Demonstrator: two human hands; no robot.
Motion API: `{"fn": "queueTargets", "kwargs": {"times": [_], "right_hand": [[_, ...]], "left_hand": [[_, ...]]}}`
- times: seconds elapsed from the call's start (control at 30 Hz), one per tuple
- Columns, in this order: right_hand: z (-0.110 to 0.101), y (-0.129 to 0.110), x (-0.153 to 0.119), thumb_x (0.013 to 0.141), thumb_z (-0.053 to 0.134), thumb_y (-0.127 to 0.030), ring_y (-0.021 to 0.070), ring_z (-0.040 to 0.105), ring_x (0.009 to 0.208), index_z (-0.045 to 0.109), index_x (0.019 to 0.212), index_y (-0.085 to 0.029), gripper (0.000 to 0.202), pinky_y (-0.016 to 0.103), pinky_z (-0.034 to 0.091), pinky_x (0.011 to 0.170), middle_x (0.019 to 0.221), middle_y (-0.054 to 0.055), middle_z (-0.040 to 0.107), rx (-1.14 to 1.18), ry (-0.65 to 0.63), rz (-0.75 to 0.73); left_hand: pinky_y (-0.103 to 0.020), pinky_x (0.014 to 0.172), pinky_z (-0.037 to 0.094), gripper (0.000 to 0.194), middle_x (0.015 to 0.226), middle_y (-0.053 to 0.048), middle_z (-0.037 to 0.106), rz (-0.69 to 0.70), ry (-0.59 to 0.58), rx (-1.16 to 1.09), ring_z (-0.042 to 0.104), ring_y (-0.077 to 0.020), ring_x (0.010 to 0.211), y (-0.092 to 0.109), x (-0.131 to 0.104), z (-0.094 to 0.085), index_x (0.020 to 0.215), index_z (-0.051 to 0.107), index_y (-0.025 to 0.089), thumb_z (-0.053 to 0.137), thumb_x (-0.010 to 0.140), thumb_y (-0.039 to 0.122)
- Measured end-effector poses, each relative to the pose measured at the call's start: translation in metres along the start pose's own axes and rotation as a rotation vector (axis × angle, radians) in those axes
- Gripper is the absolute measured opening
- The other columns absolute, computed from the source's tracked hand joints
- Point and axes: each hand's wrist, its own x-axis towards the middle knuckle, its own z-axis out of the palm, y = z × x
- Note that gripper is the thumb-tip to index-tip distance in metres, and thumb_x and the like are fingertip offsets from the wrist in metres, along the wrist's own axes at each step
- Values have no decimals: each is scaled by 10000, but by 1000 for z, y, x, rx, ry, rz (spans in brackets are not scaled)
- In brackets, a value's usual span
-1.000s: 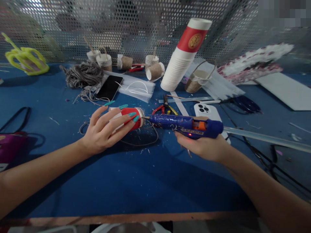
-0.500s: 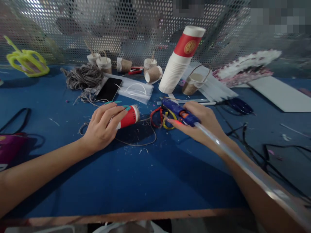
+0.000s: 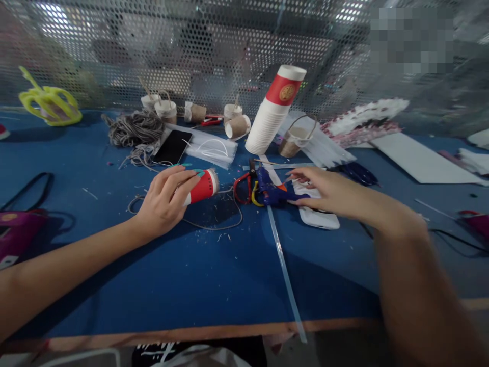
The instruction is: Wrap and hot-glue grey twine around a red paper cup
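Observation:
My left hand (image 3: pixel 164 196) is wrapped over a red and white paper cup (image 3: pixel 202 187) lying on its side, twine at its rim. Grey cord (image 3: pixel 214 229) loops on the table beside it. A blue glue gun (image 3: pixel 267 189) rests on the table, a long clear glue stick (image 3: pixel 284 270) running from it past the table's front edge. My right hand (image 3: pixel 315 187) hovers by the gun's handle, fingers apart and holding nothing. Beneath that hand is a white phone-like object (image 3: pixel 319 216). Scissors with red and yellow handles (image 3: pixel 242 188) lie against the gun.
A tall leaning stack of paper cups (image 3: pixel 265 120) stands behind. Twine-wrapped cups (image 3: pixel 165 109), a bundle of grey yarn (image 3: pixel 133 127), a black phone (image 3: pixel 172 147) and clear glue sticks (image 3: pixel 214 145) line the back. A white board (image 3: pixel 424 158) lies right, a purple pouch (image 3: pixel 19 234) left.
My right hand has let go of the glue gun, which now lies beside the scissors with its stick pointing toward the front edge. The left hand still holds the cup.

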Motion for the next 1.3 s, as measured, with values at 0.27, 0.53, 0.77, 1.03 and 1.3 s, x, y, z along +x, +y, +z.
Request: {"fn": "queueTargets", "kwargs": {"times": [0.27,0.53,0.77,1.03,1.3], "right_hand": [[34,-74,-10,922,501,-337,121,554,498,513,1165,-203,277,272,473,534,581,-70,487,596,88,-301],[53,-80,1,879,572,-418,57,420,492,499,965,-169,274,222,340,476,711,-46,509,578,-178,-262],[11,-88,8,856,600,-430,106,448,590,544,573,-174,386,269,358,625,576,-20,518,282,-90,-452],[-21,-103,51,817,630,-406,123,540,667,625,612,-190,297,281,410,687,668,-4,614,170,58,-578],[-10,-99,61,799,667,-397,49,427,343,558,577,-187,324,202,328,375,441,-63,510,526,-14,-407]], "left_hand": [[-462,940,519,566,1155,-141,600,12,17,-52,555,-283,1125,-1,-2,2,1324,407,140,582,791,66],[-450,961,493,512,1174,-159,585,-39,-30,-78,531,-284,1140,-1,-1,0,1272,459,98,547,773,21],[-451,952,506,542,1191,-125,569,-34,-26,-114,526,-278,1142,-3,-3,4,1315,411,152,536,799,44],[-529,967,484,631,1267,-160,517,-56,-152,-233,491,-300,1197,-4,-3,4,1374,333,186,518,796,16],[-535,975,484,604,1275,-180,495,-111,-224,-318,492,-316,1186,-7,-2,8,1376,313,166,610,856,239]]}}
